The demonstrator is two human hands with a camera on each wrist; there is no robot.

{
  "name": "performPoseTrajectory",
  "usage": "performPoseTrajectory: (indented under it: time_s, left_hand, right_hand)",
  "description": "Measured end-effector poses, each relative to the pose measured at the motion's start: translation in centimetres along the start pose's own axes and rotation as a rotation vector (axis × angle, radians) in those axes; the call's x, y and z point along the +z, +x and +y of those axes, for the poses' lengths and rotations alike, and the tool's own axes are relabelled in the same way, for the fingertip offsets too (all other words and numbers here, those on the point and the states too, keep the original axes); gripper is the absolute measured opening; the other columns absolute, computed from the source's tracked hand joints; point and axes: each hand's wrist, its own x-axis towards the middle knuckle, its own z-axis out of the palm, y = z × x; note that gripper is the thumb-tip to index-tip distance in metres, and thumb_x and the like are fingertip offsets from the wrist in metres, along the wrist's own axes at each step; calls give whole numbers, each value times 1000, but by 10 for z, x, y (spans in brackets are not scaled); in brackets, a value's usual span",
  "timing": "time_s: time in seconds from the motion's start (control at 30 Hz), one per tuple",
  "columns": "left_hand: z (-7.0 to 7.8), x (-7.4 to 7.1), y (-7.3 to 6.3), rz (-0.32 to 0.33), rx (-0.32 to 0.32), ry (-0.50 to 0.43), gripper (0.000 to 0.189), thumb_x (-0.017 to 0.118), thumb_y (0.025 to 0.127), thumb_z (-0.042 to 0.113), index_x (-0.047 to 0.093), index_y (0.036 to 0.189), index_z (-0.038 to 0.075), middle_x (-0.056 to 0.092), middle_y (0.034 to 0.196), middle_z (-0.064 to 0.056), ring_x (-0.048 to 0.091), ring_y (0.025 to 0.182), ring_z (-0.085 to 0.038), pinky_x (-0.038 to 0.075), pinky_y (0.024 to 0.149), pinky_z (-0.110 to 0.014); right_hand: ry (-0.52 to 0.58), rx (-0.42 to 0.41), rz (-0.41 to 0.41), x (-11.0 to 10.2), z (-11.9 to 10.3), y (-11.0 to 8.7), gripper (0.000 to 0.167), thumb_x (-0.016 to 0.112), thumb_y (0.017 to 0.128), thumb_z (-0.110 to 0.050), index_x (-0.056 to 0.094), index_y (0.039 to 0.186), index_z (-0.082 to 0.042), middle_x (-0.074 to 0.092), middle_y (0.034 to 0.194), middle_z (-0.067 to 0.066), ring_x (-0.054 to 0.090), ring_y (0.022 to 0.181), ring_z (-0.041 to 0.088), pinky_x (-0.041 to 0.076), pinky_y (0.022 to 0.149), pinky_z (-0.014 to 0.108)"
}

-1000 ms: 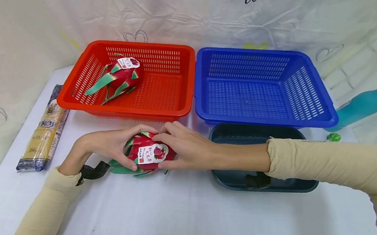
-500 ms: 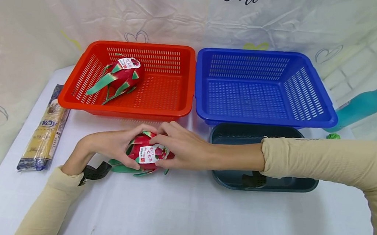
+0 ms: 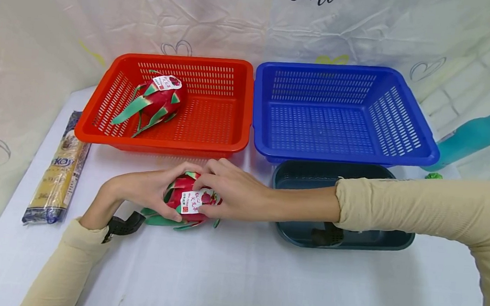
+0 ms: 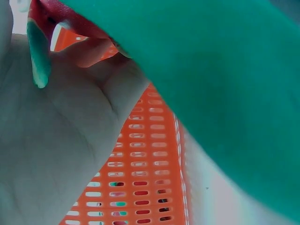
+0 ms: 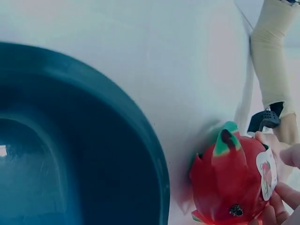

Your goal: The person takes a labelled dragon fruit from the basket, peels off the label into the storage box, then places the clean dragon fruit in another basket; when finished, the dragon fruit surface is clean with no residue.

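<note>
While the left hand [image 3: 150, 188] grips a labelled dragon fruit [image 3: 190, 200], the right hand [image 3: 242, 193] holds its other side. Another fruit [image 3: 163, 99] lies in the red basket [image 3: 215, 114].

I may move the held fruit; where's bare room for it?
Bare: the table this side of the dark tray; the blue basket; the red basket, right of its dragon fruit. Crowded: before the red basket, where left hand and right hand grip the other fruit; right forearm crosses the tray.
</note>
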Motion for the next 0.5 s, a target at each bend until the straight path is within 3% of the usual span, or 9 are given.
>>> performPoseTrajectory:
  time_s: [0.5]
  left_hand:
    - [0, 2, 1, -1, -28, 18, 90, 83, 75, 28, 24, 143, 31, 47, 131, -1, 51, 118, -21, 57, 85, -28]
  right_hand:
    - [97, 75, 31, 4, -3, 5, 13, 67, 89, -16, 71, 101, -15, 59, 98, 1, 48, 100, 15, 44, 83, 28]
